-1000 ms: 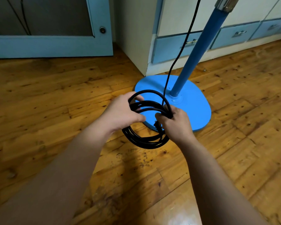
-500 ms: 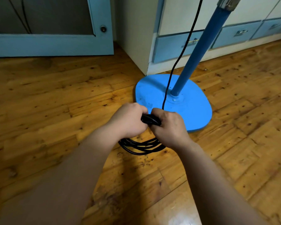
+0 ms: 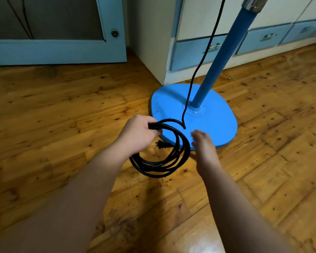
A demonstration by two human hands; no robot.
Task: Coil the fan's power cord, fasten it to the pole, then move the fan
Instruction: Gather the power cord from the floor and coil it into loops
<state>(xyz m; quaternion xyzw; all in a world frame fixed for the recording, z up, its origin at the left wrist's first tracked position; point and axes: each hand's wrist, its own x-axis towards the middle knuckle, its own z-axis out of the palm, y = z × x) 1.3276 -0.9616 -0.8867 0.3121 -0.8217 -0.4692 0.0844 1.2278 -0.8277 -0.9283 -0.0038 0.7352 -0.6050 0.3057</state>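
- Since half a second ago, the right hand has let go of the bundle that both hands were clenching. The coiled power cord now hangs open as a loop from the left hand alone.
- The wooden floor fills most of the view, with a pale cabinet with blue drawers behind the fan.
- The blue fan base sits flat on the floor, near the cabinet corner.
- The blue pole rises from the base. The free run of cord climbs beside it and out of the top of the view.
- The left hand's fingers curl round the top of the coil. The right hand is beside the coil with straight fingers, holding nothing.
- The plug pokes out inside the loop.
- Progress: the coiling looks essentially finished. The cord is not yet fastened to the pole and the fan is not yet moved.
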